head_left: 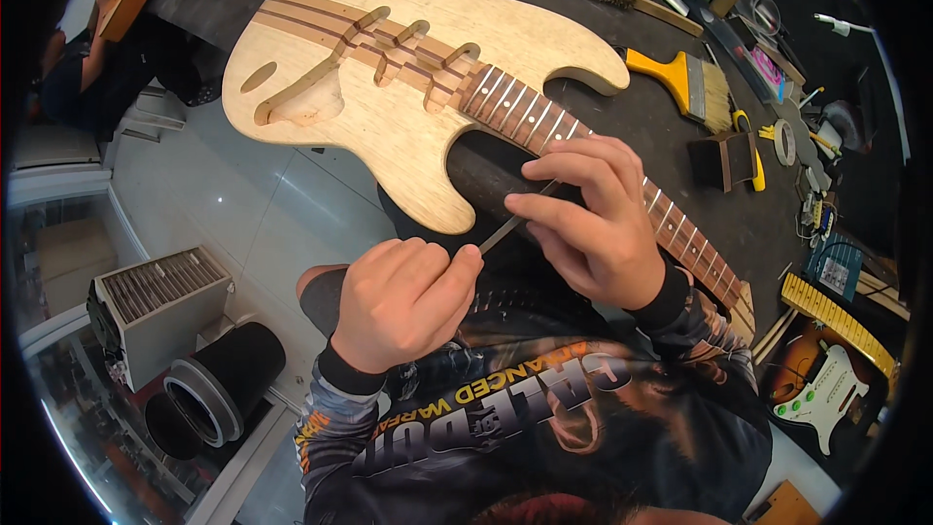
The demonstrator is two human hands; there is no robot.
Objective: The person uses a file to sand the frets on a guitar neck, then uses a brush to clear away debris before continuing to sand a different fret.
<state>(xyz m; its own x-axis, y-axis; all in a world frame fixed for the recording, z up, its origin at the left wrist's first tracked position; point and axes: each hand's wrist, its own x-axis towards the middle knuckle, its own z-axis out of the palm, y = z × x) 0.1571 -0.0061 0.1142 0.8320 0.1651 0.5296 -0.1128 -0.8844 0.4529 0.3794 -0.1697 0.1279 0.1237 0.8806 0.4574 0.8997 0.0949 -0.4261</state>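
A narrow, file-like metal bar (503, 232) runs slantwise between my two hands, beneath the guitar neck. My left hand (403, 297) is closed in a fist around its near end, which the fingers hide. With thumb and fingers, my right hand (598, 224) pinches the far end, close to the neck's edge. The unfinished pale wooden guitar body (515, 29) lies on the bench, with brown stripes down its middle and carved cavities. From it the dark fretted neck (520, 109), with white dots, reaches toward the lower right, passing behind my right hand.
On the dark bench (612, 49) lie a yellow-handled paintbrush (671, 83), a long wooden brush (627, 2), a dark block (714, 163) and a tape roll (783, 142). Another guitar (821, 389) is at right. A black bin (228, 379) stands at lower left. Another person (92, 68) sits far left.
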